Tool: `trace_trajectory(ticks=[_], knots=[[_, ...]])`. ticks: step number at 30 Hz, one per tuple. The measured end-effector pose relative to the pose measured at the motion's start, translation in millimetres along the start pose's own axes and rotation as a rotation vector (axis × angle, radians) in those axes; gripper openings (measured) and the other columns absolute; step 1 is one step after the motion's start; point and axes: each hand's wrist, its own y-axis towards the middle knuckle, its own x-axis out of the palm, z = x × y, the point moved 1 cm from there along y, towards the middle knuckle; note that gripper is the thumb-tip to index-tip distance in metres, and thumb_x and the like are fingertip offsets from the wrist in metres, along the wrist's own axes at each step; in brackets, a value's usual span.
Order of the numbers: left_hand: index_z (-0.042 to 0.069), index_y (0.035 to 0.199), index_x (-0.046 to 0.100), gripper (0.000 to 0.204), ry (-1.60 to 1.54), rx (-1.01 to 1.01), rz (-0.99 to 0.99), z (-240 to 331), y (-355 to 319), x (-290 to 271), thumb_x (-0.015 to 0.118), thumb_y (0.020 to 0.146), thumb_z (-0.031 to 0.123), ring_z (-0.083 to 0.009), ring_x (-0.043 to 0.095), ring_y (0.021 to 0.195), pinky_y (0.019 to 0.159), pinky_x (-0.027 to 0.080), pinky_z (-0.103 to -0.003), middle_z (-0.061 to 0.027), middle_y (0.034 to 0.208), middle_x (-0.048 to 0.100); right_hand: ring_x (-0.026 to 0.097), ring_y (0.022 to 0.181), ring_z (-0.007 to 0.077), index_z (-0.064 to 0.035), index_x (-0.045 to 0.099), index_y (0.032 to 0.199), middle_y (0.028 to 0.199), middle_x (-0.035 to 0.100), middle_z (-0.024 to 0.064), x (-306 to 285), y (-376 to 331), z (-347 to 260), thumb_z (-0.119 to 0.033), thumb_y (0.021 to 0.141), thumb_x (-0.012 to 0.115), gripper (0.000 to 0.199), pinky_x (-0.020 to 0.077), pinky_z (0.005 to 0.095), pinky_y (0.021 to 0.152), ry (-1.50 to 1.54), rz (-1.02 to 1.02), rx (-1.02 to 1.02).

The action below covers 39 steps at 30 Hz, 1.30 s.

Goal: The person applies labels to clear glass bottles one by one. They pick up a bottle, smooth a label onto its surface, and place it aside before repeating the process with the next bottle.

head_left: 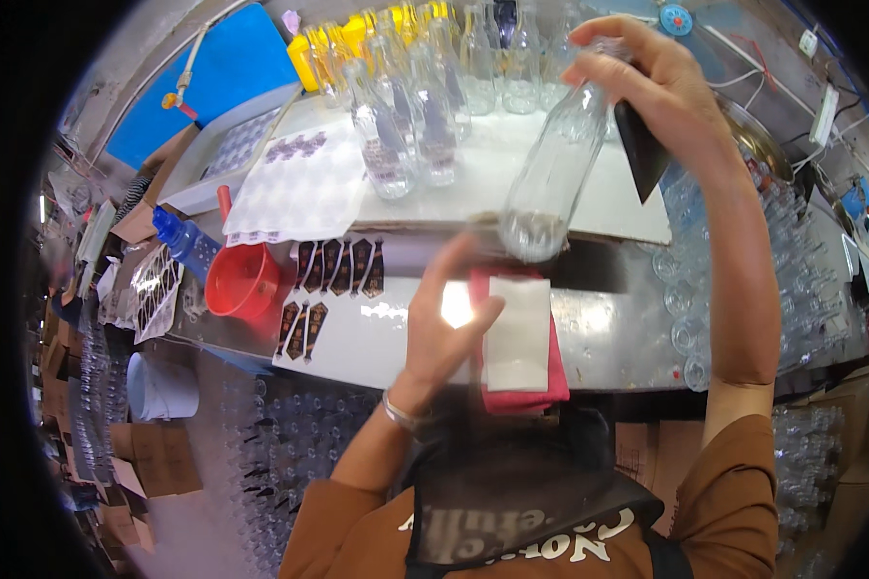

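My right hand (pixel 652 82) is closed round the neck of a clear glass bottle (pixel 555 174). The bottle is tilted, its base down and to the left over the board's front edge. A dark, flat pointed piece (pixel 640 154) shows beside that hand; whether I hold it cannot be made out. Blurred by motion, my left hand (pixel 444 323) hovers over the table with its thumb and fingers apart and nothing in them. Just to its right lies a white pad (pixel 518 333) on a folded pink cloth (pixel 560 372). Several dark tie-shaped labels (pixel 333 267) lie in rows left of it.
Clear bottles (pixel 381 145) with labels stand on the white board (pixel 492 164); others stand behind. A sheet (pixel 294 188), a red dipper (pixel 241 280) and a blue bottle (pixel 191 246) are at the left. Many glass bottles (pixel 734 280) crowd the right. Boxes (pixel 154 458) sit below.
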Motion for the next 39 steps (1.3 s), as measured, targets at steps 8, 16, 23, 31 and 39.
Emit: trace_trajectory(ticks=[8, 16, 23, 31, 39], knots=[[0.005, 0.161, 0.007, 0.086, -0.506, -0.376, -0.337, -17, -17, 40, 0.064, 0.097, 0.016, -0.0227, 0.054, 0.117, 0.096, 0.049, -0.036, -0.0180, 0.147, 0.041, 0.059, 0.073, 0.0063, 0.0037, 0.057, 0.129, 0.112, 0.068, 0.0066, 96, -125, 33, -0.014, 0.098, 0.061, 0.035, 0.0496, 0.0228, 0.066, 0.243, 0.075, 0.403], [0.000, 0.159, 0.019, 0.069, -0.282, -0.495, -0.233, -16, -25, 35, 0.054, 0.103, 0.020, -0.0272, 0.046, 0.138, 0.106, 0.044, -0.038, -0.0190, 0.158, 0.036, 0.061, 0.077, 0.0109, 0.0029, 0.058, 0.133, 0.126, 0.061, 0.0135, 139, -246, -29, -0.013, 0.093, 0.068, 0.044, 0.0508, 0.0267, 0.069, 0.110, 0.040, 0.526], [-0.003, 0.151, 0.037, 0.067, -0.084, -0.270, -0.154, -9, -41, 33, 0.067, 0.094, 0.012, -0.0244, 0.057, 0.126, 0.100, 0.047, -0.035, -0.0199, 0.143, 0.055, 0.061, 0.080, 0.0160, 0.0055, 0.052, 0.138, 0.118, 0.061, 0.0135, 145, -263, -7, -0.018, 0.100, 0.060, 0.045, 0.0519, 0.0291, 0.070, 0.315, -0.045, 0.656], [-0.004, 0.152, 0.034, 0.074, -0.153, -0.389, -0.175, -6, -40, 37, 0.072, 0.092, 0.018, -0.0269, 0.058, 0.126, 0.103, 0.047, -0.036, -0.0234, 0.140, 0.056, 0.059, 0.069, 0.0112, 0.0046, 0.050, 0.141, 0.117, 0.059, 0.0121, 147, -259, -14, -0.012, 0.097, 0.065, 0.049, 0.0514, 0.0266, 0.061, 0.328, -0.024, 0.655], [0.004, 0.156, 0.032, 0.082, 0.556, 0.249, -0.391, -15, -11, 44, 0.069, 0.088, 0.032, -0.0375, 0.014, 0.154, 0.124, 0.017, -0.050, -0.0154, 0.166, 0.022, 0.064, 0.074, 0.0138, 0.0042, 0.051, 0.140, 0.114, 0.057, 0.0107, 156, -263, -16, -0.008, 0.097, 0.063, 0.046, 0.0545, 0.0271, 0.063, 0.543, 0.053, 0.789]])
